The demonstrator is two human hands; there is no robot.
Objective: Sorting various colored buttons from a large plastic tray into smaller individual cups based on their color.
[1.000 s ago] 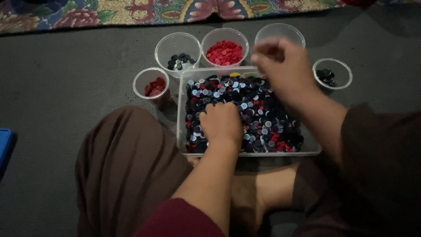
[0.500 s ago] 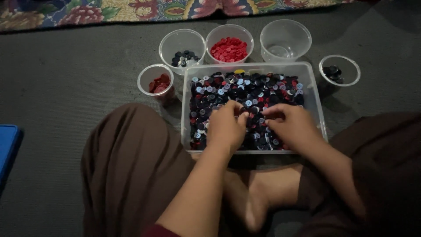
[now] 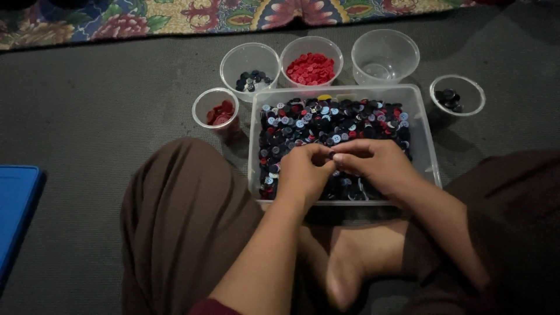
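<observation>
A clear rectangular bin point(image 3: 430, 153) holds a heap of mixed buttons point(image 3: 326, 119), mostly dark, with blue, red and white ones. My left hand point(image 3: 303, 174) and my right hand point(image 3: 376, 164) both rest over the bin's near half. Their fingertips are pinched together and meet at one small dark button point(image 3: 331, 155). Beyond the bin stand three clear cups: one with dark buttons point(image 3: 251, 80), one with red buttons point(image 3: 311, 68), and one that looks nearly empty point(image 3: 385, 55).
A small cup with red buttons point(image 3: 216, 112) stands left of the bin, and a small cup with dark buttons point(image 3: 457, 96) right of it. My crossed legs and bare foot point(image 3: 350, 262) lie in front. A blue flat object point(image 3: 14, 204) lies far left. A patterned rug point(image 3: 175, 17) borders the grey floor.
My right hand came back from the far cups down into the bin and met my left hand, fingertips pinching together over the buttons.
</observation>
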